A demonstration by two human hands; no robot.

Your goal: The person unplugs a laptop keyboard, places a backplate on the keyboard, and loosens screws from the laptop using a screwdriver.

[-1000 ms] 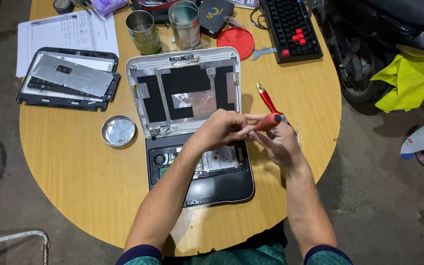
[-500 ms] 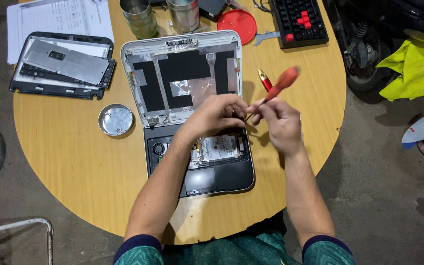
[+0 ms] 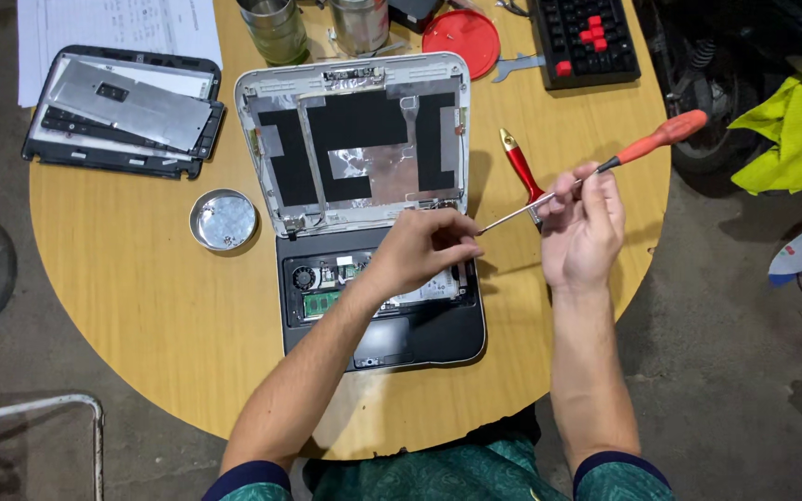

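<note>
Red-handled screwdriver (image 3: 605,167) in right hand (image 3: 582,232); left hand (image 3: 420,250) pinching tip.

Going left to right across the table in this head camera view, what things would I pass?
Dismantled black panel → round metal dish → opened laptop → left hand → right hand holding the red-handled screwdriver.

**Colours and Patterns**

Screwdriver (image 3: 647,147): red-orange handle, silver shaft. Laptop (image 3: 373,223): silver lid shell, black and foil patches, black base. Table (image 3: 132,315): light wood grain. Lid (image 3: 461,39) at far edge: red. Keyboard (image 3: 587,42): black, red keys.
</note>
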